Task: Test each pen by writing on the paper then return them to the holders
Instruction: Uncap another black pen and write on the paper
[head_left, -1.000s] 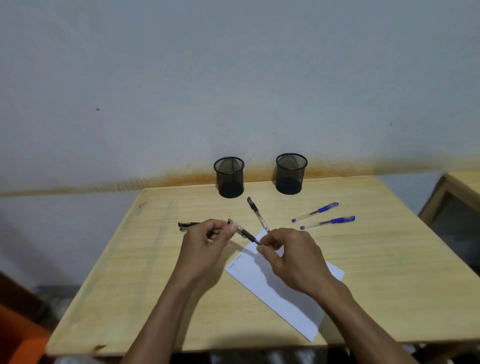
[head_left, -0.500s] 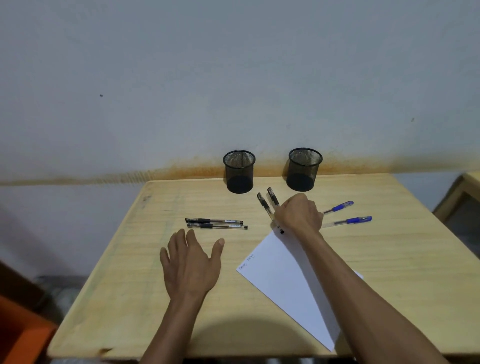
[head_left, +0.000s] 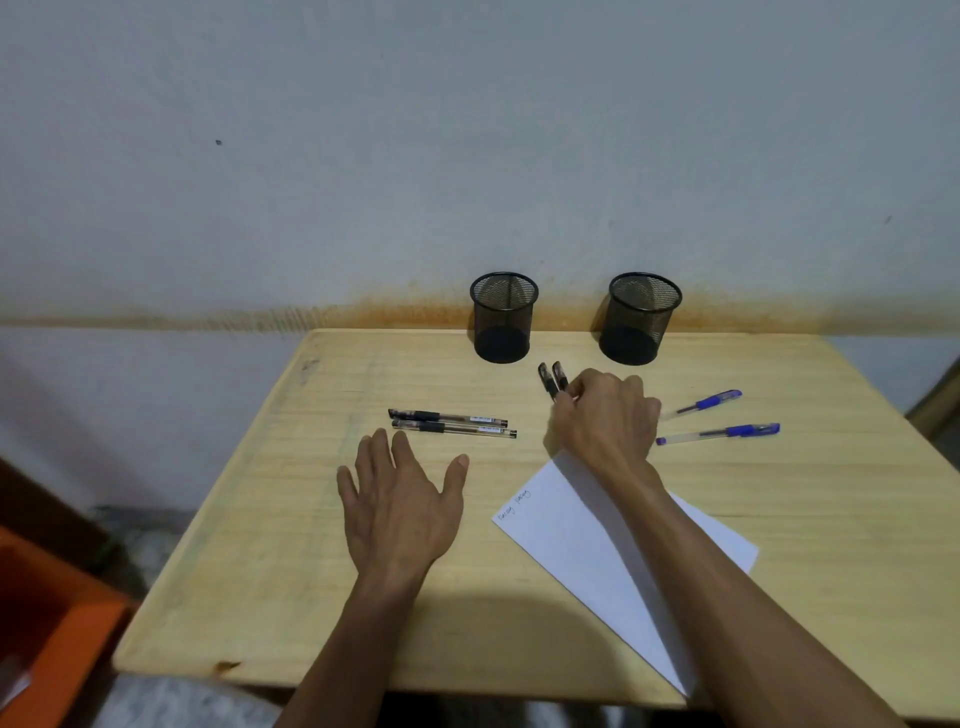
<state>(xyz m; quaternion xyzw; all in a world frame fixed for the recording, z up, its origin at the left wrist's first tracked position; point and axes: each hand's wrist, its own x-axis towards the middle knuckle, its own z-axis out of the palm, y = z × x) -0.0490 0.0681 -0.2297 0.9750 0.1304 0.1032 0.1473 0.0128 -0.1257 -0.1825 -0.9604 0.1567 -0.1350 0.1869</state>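
Both hands are over the desk (head_left: 291, 519). Left hand (head_left: 400, 506) lies flat, palm down, fingers straight and slightly spread, thumb out toward 1 o'clock; it holds nothing. Right hand (head_left: 605, 415) reaches forward with its fingers curled down over two black pens (head_left: 551, 380), whose capped ends stick out side by side at the hand's 10 o'clock; the rest of them is hidden under the hand, so how firmly they are gripped cannot be told.

Just beyond the left fingertips, at 12 o'clock from that hand, another black pair (head_left: 451, 422) lies parallel, lengthwise along 3 to 9 o'clock, close together. At 3 o'clock from the right hand lie two blue pens (head_left: 719, 418), apart from each other, caps pointing toward 2 and 3 o'clock.

Paper (head_left: 576, 525) lies on the desk at an angle under the right forearm, its far corner at the wrist, with two small scribbles near its left corner.

Two black mesh holders stand at the desk's far edge by the wall: the left holder (head_left: 503, 318) at 12 o'clock from the left hand, the right holder (head_left: 642, 318) at 12 o'clock from the right hand. Neither shows a pen inside.

At the desk's 8 o'clock, off the edge, an orange object (head_left: 47, 623) shows.
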